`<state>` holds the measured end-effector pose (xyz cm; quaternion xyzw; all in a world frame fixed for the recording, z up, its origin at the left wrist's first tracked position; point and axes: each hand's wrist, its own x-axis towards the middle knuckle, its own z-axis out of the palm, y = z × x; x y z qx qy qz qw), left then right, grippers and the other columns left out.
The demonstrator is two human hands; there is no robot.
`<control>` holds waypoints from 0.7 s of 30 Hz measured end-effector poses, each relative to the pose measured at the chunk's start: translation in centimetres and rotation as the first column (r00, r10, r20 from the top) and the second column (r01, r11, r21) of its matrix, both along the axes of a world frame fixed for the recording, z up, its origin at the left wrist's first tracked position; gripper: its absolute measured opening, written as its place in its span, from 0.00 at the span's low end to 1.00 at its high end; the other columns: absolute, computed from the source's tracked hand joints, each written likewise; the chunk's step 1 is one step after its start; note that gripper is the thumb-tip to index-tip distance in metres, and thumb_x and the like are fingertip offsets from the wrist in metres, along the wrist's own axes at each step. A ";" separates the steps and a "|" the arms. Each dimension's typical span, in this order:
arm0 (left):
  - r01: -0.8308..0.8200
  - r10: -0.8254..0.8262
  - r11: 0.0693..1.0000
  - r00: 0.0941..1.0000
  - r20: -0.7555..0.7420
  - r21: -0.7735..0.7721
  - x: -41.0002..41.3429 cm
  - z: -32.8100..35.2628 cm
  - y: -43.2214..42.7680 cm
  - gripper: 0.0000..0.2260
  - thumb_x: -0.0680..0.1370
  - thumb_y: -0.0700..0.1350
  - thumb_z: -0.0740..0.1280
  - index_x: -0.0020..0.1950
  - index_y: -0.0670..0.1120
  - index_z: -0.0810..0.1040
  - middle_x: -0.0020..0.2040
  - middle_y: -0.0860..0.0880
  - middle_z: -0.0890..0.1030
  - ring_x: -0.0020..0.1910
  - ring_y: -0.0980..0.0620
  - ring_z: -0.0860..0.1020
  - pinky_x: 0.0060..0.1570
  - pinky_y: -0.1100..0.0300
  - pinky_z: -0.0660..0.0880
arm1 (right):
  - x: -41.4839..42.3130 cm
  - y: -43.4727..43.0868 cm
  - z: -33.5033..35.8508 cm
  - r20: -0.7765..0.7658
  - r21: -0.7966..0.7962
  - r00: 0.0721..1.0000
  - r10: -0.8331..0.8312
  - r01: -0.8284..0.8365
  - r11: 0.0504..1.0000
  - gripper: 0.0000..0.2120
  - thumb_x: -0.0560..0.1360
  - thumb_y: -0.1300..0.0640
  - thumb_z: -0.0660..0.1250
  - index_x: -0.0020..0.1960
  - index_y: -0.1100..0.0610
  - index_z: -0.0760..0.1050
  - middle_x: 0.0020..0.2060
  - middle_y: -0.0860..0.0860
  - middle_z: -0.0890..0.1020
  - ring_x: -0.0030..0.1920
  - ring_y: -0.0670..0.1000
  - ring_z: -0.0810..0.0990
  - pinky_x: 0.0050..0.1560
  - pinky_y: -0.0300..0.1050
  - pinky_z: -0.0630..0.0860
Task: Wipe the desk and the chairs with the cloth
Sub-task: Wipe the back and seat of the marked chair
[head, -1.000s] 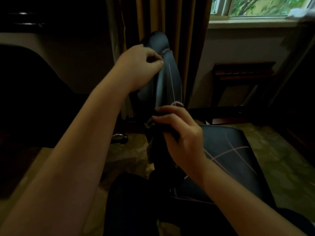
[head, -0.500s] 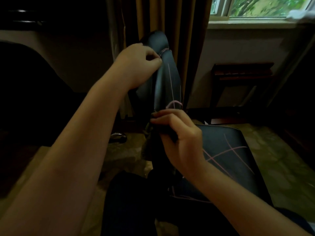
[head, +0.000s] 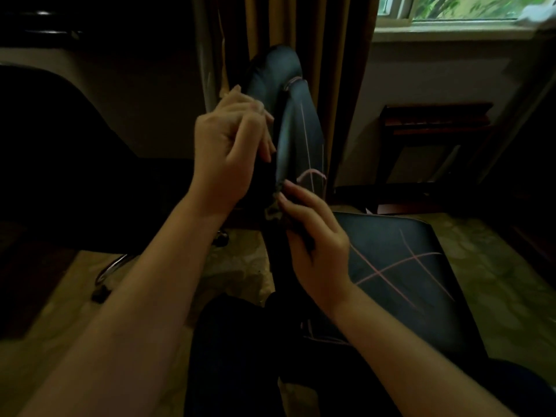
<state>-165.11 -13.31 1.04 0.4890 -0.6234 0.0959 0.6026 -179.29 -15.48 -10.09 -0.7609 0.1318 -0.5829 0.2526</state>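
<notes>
A dark padded chair with pink stitching stands in front of me, its backrest [head: 298, 130] seen edge-on and its seat [head: 397, 266] to the right. My left hand [head: 231, 145] has its fingers curled round the backrest's left edge, about halfway up. My right hand [head: 316, 245] holds a dark bunched cloth [head: 272, 210] against the lower edge of the backrest, where it meets the seat. Most of the cloth is hidden under my fingers and lost in the dim light.
A second dark chair [head: 60, 152] with a chrome base [head: 111, 266] stands at the left. Brown curtains [head: 325, 31] hang behind the backrest. At the right, under the window [head: 451, 13], is a low wooden stand [head: 436, 121]. The floor is patterned carpet [head: 496, 266].
My left hand has slid down from the top of the backrest to its middle edge. My right hand with the cloth has stayed at the lower edge, shifting slightly.
</notes>
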 end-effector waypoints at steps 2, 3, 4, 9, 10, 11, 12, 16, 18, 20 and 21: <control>0.031 -0.032 0.999 0.998 -0.046 -0.030 -0.1 -0.1 -0.6 0.19 0.79 0.38 0.54 0.29 0.44 0.73 0.27 0.47 0.75 0.42 0.52 0.77 0.66 0.58 0.64 | -0.6 -0.2 -2.4 -0.004 -0.015 0.994 -0.112 0.112 0.994 0.12 0.74 0.70 0.68 0.58 0.65 0.79 0.61 0.56 0.76 0.63 0.54 0.76 0.63 0.49 0.75; 0.046 -0.048 0.998 0.997 -0.056 -0.038 0.0 -0.1 -0.8 0.20 0.79 0.37 0.54 0.29 0.44 0.73 0.27 0.47 0.74 0.42 0.53 0.77 0.66 0.57 0.65 | -1.0 -0.2 -3.3 -0.022 -0.011 0.988 -0.155 0.154 0.988 0.13 0.73 0.71 0.69 0.57 0.64 0.80 0.60 0.54 0.77 0.63 0.53 0.76 0.62 0.50 0.75; 0.054 -0.057 0.997 0.996 -0.061 -0.046 0.1 -0.1 -0.9 0.20 0.79 0.37 0.54 0.29 0.45 0.73 0.27 0.47 0.74 0.43 0.54 0.77 0.66 0.58 0.65 | -1.3 -0.2 -3.8 -0.044 -0.004 0.984 -0.171 0.171 0.985 0.14 0.72 0.72 0.70 0.56 0.63 0.80 0.60 0.53 0.77 0.62 0.52 0.76 0.61 0.50 0.76; 0.071 -0.076 0.995 0.994 -0.075 -0.069 0.3 -0.7 -1.1 0.20 0.79 0.36 0.53 0.28 0.43 0.73 0.28 0.48 0.75 0.44 0.54 0.77 0.65 0.61 0.63 | -1.3 -0.7 1.8 0.021 0.052 0.994 -0.110 0.109 0.993 0.11 0.74 0.68 0.67 0.55 0.63 0.81 0.56 0.54 0.81 0.59 0.50 0.79 0.61 0.42 0.75; 0.070 -0.076 0.995 0.994 -0.077 -0.077 0.2 -0.7 -1.2 0.20 0.78 0.36 0.53 0.28 0.43 0.73 0.28 0.48 0.74 0.44 0.54 0.77 0.65 0.61 0.63 | -0.9 -0.8 3.1 0.025 0.051 0.996 -0.091 0.090 0.995 0.12 0.74 0.69 0.67 0.56 0.64 0.80 0.56 0.54 0.81 0.59 0.50 0.79 0.61 0.41 0.74; 0.067 -0.074 0.994 0.994 -0.082 -0.087 0.1 -0.8 -1.2 0.20 0.78 0.36 0.54 0.28 0.43 0.73 0.28 0.47 0.74 0.44 0.53 0.77 0.65 0.61 0.63 | -0.3 -0.8 3.9 0.017 0.048 0.997 -0.078 0.077 0.996 0.12 0.74 0.70 0.67 0.56 0.64 0.80 0.56 0.55 0.80 0.59 0.50 0.79 0.61 0.41 0.74; 0.066 -0.075 0.993 0.993 -0.090 -0.099 0.1 -0.8 -1.3 0.19 0.78 0.36 0.53 0.29 0.43 0.73 0.28 0.46 0.74 0.44 0.51 0.77 0.65 0.62 0.63 | 0.3 -0.9 4.2 0.004 0.036 0.996 -0.086 0.086 0.996 0.11 0.75 0.68 0.66 0.56 0.64 0.80 0.55 0.55 0.80 0.58 0.51 0.79 0.61 0.41 0.75; 0.083 -0.097 0.988 0.990 -0.104 -0.127 0.3 -0.9 -0.9 0.19 0.79 0.35 0.53 0.31 0.41 0.74 0.27 0.41 0.74 0.41 0.42 0.76 0.60 0.69 0.65 | 0.3 -1.7 1.2 -0.052 -0.008 0.988 -0.147 0.146 0.989 0.09 0.76 0.63 0.65 0.53 0.65 0.80 0.52 0.57 0.79 0.54 0.52 0.78 0.56 0.42 0.76; 0.094 -0.106 0.988 0.989 -0.101 -0.119 0.4 -0.8 -1.0 0.19 0.79 0.35 0.52 0.31 0.41 0.74 0.27 0.40 0.74 0.40 0.41 0.76 0.59 0.69 0.65 | -1.1 -2.3 -0.9 -0.111 -0.004 0.981 -0.157 0.158 0.987 0.08 0.76 0.63 0.66 0.52 0.64 0.80 0.51 0.54 0.79 0.52 0.52 0.79 0.53 0.45 0.78; 0.087 -0.100 0.990 0.988 -0.114 -0.112 0.3 -0.7 -1.2 0.20 0.79 0.36 0.53 0.30 0.41 0.74 0.27 0.41 0.75 0.42 0.44 0.76 0.60 0.68 0.65 | -2.5 -2.8 -1.8 -0.169 0.016 0.975 -0.143 0.148 0.989 0.07 0.75 0.64 0.67 0.52 0.63 0.80 0.50 0.53 0.79 0.50 0.50 0.79 0.50 0.48 0.78; 0.082 -0.095 0.991 0.988 -0.122 -0.106 0.2 -0.7 -1.3 0.20 0.79 0.37 0.53 0.30 0.41 0.74 0.27 0.42 0.75 0.42 0.46 0.77 0.61 0.67 0.65 | -2.9 -3.1 -1.5 -0.192 0.009 0.971 -0.142 0.147 0.989 0.07 0.75 0.65 0.68 0.51 0.63 0.81 0.49 0.54 0.79 0.49 0.50 0.79 0.49 0.48 0.78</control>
